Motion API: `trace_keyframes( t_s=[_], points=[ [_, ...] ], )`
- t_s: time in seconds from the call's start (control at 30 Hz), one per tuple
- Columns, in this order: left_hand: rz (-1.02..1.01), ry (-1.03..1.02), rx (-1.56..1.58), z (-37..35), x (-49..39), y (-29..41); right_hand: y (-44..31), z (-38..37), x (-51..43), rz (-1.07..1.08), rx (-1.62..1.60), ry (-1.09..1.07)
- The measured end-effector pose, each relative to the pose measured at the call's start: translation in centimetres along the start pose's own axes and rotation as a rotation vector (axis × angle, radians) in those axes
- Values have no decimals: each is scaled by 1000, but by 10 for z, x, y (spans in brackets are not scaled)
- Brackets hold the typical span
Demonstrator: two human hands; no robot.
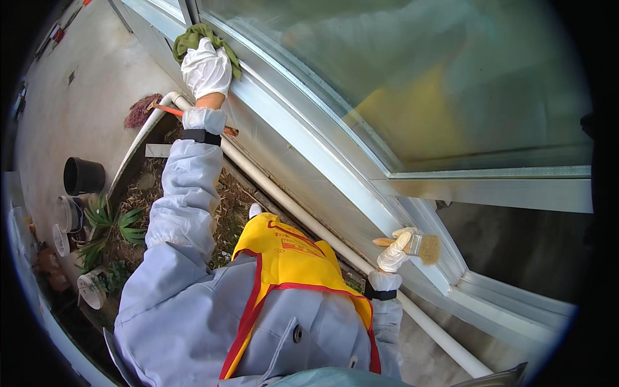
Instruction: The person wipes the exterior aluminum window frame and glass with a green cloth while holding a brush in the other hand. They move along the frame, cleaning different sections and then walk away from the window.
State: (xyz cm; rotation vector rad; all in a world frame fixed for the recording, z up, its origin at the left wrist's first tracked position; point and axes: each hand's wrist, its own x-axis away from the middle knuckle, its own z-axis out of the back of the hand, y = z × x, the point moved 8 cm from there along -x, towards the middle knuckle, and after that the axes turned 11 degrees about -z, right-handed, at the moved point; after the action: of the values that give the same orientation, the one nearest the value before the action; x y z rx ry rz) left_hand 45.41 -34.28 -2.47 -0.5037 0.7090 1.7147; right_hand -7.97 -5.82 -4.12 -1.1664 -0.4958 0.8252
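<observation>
My left hand (207, 67), in a white glove, presses a green cloth (196, 36) against the metal window sill (263, 94) at the upper left. Part of the cloth lies hidden beneath the hand. Further right, my right hand (397, 249), also gloved, grips a flat paintbrush (426, 249) by its wooden handle. The brush's pale bristles point right, over the sill track beside the open part of the window. Above the sill stands a large glass pane (435, 96) in its frame, bearing reflections.
Below the sill a white pipe (285, 193) runs along the wall. An orange-handled tool (168, 110) passes behind my left forearm. To the left are a planting bed (145, 181), a black bucket (84, 176), several pale buckets (92, 290) and spiky plants (99, 213).
</observation>
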Motion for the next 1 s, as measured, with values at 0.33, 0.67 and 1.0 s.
trace_keyframes(
  t_s=[0.33, 0.67, 1.0],
  points=[
    [-567, -99, 512, 118, 164, 195, -1, 96, 5, -141, -254, -223],
    [-1106, -314, 969, 221, 367, 485, 58, 308, 58, -95, -167, 90],
    [-1273, -538, 1278, 281, 512, 683, 106, 397, 150, -282, -153, 504]
  ],
)
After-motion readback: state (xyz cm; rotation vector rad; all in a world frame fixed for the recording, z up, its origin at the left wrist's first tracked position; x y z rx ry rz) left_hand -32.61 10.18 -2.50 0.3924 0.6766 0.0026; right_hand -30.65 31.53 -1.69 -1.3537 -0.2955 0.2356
